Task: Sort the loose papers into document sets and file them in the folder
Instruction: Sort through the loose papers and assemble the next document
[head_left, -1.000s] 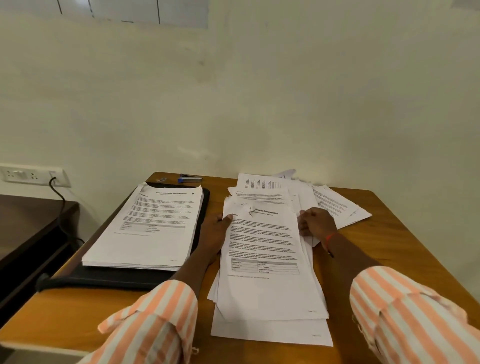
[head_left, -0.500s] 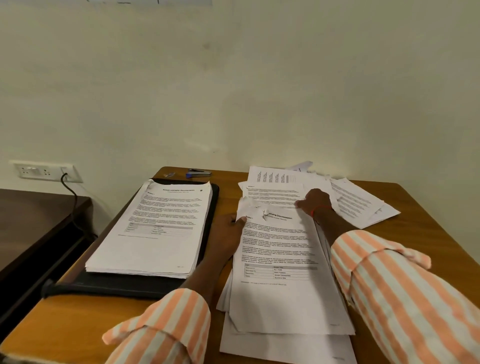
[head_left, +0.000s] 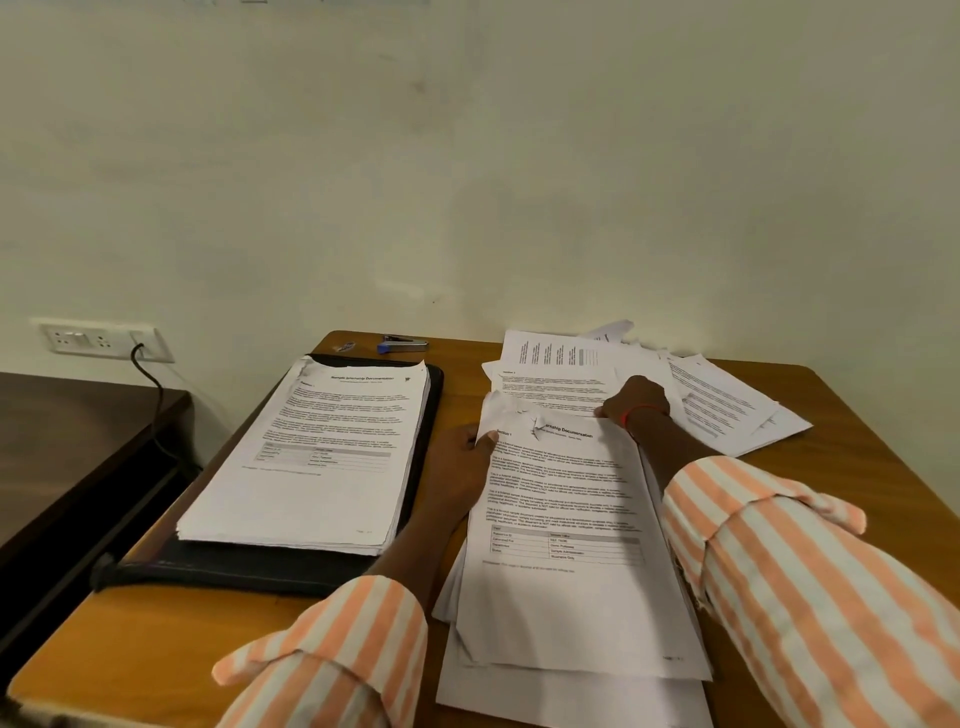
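A black folder (head_left: 270, 569) lies open at the table's left, carrying a thick pile of printed sheets (head_left: 311, 462). A second stack of papers (head_left: 566, 545) lies in front of me, its top sheet torn at the upper corner. My left hand (head_left: 460, 457) grips that stack's left edge, thumb on top. My right hand (head_left: 636, 402) rests at the stack's top right corner, on the sheets; its fingers are hidden. Loose papers (head_left: 727, 405) fan out behind and to the right.
A blue stapler (head_left: 402, 344) and a small clip (head_left: 345, 345) lie at the table's (head_left: 130, 649) far edge near the wall. A dark side desk (head_left: 78, 441) stands to the left, under a wall socket (head_left: 101, 340) with a black cable.
My right hand has slid from the stack's right edge up to its top right corner. The left hand keeps its hold on the left edge. My view has shifted.
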